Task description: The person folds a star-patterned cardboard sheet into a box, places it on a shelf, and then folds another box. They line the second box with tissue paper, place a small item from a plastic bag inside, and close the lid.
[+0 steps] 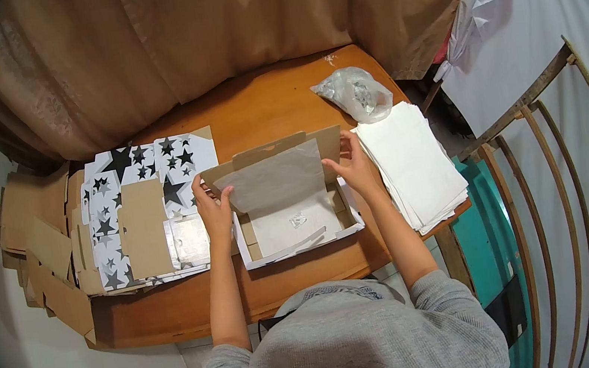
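- Here, our left hand (pixel 214 209) and right hand (pixel 354 168) each pinch a side edge of the tissue sheet (pixel 275 179) over the open box (pixel 298 217) mid-desk (pixel 261 106).
- Sheet looks light, limp and easily torn; we judge a soft edge grip best.

head camera, steep downward view, close

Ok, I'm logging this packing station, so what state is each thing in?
Box: open, lid raised, lined with paper, small item inside.
Tissue sheet: held up over the box by both edges.
Left hand: gripping the sheet's left edge.
Right hand: gripping the right edge.
Star-printed flat boxes: unfolded, stacked.
White sheets: stacked flat.
Plastic bag: crumpled, lying on the table.
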Tool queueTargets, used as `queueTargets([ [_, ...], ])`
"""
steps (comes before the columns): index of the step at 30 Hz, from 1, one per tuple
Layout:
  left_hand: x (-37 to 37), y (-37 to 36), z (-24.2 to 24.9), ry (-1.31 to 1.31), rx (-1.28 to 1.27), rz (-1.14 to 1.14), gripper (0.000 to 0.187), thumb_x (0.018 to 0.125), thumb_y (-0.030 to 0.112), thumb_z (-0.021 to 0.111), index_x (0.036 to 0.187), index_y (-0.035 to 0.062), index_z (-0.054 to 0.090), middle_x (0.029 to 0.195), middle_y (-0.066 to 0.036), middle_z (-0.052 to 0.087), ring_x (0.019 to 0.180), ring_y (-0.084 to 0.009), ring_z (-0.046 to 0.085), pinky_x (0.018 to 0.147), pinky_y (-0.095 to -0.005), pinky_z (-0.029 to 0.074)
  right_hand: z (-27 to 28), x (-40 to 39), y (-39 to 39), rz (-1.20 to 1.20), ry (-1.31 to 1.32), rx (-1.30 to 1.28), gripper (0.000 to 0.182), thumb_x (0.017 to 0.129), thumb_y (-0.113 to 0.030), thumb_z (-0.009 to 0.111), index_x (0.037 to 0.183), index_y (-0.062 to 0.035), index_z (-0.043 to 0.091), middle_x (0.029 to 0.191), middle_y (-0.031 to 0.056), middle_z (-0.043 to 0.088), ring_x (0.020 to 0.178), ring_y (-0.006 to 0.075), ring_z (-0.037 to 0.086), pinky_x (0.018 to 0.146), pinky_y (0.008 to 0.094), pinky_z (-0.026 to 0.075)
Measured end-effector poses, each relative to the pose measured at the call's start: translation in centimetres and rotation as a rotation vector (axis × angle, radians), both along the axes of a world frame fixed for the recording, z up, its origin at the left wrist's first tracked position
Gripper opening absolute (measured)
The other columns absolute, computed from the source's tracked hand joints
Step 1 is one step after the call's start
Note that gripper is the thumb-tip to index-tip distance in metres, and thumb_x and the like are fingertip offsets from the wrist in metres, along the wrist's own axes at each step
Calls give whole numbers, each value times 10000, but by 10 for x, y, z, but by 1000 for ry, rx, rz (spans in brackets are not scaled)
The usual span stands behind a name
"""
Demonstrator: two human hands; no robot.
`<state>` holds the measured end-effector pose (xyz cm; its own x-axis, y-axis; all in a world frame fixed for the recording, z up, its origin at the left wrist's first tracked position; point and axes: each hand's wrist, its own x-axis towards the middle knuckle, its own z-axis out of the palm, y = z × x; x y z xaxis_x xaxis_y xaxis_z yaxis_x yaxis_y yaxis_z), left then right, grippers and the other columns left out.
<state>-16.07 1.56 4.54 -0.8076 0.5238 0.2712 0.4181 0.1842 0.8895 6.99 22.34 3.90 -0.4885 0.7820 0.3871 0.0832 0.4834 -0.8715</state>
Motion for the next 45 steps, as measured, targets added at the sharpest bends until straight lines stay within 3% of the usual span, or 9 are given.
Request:
queueTargets([
  [5, 4, -12, -12, 158, 135, -12, 675, 758, 63, 734, 1290, 100, 320, 990, -156, 573, 856, -280, 608, 727, -364, 487, 41, 2, -18, -48, 135, 25, 564, 705, -49, 768, 1190, -59, 480, 1019, 77, 585, 937, 194, 578, 847, 327, 463],
  [6, 5, -15, -17, 156, 134, -7, 675, 758, 63, 734, 1290, 100, 320, 990, -156, 573, 856, -280, 608, 727, -364, 487, 41, 9, -16, -45, 38, 193, 503, 708, -60, 762, 1147, -66, 515, 1012, 76, 585, 938, 216, 577, 831, 322, 465],
  [8, 6, -23, -23, 519, 129, -9, 639, 738, 69, 751, 1231, 117, 347, 925, -146, 573, 828, -317, 604, 700, -374, 490, 42, 18, -17, -31, -42, 414, 351, 707, -28, 738, 1025, -71, 595, 982, 93, 589, 915, 257, 583, 779, 312, 480],
  [11, 8, -36, -26, 731, 60, -75, 604, 717, 80, 767, 1172, 135, 374, 910, -149, 578, 809, -346, 594, 672, -386, 490, 29, 31, -27, -38, -12, 351, 315, 690, 3, 731, 970, -65, 605, 954, 104, 595, 906, 267, 590, 764, 327, 484],
  [19, 37, -59, -58, 886, 97, -94, 589, 620, -10, 730, 1068, 162, 390, 1087, -141, 567, 942, -361, 602, 695, -431, 492, -8, 63, -54, 55, -153, 489, 373, 607, 73, 681, 941, -75, 604, 1026, 117, 598, 1019, 321, 577, 851, 394, 476],
  [26, 60, -79, -49, 602, 97, -314, 639, 712, 97, 709, 1245, 215, 376, 1300, -197, 422, 1248, -422, 403, 976, -477, 410, -9, 71, -67, 208, -200, 474, 450, 642, -96, 735, 1078, -148, 636, 1219, 124, 532, 1195, 347, 476, 979, 432, 416],
  [34, 68, -86, -80, 459, -25, -283, 649, 648, 250, 801, 1245, 199, 553, 1398, -219, 333, 1310, -451, 295, 1027, -501, 343, -37, 75, -74, 197, -188, 388, 491, 607, -357, 825, 1048, -183, 698, 1335, 130, 429, 1278, 364, 368, 1038, 468, 338],
  [40, 80, -86, -43, 416, -7, -289, 617, 643, 266, 817, 1213, 198, 591, 1393, -208, 351, 1316, -433, 297, 1025, -494, 352, -39, 71, -81, 153, -163, 356, 450, 619, -237, 831, 1047, -201, 696, 1301, 130, 457, 1267, 361, 373, 1029, 456, 342],
  [45, 78, -80, -60, 400, 7, -221, 572, 619, 253, 830, 1156, 201, 638, 1387, -195, 366, 1310, -435, 307, 1026, -493, 359, -38, 66, -80, 121, -141, 349, 413, 626, -219, 826, 1022, -202, 708, 1283, 123, 468, 1260, 357, 379, 1028, 454, 345],
])
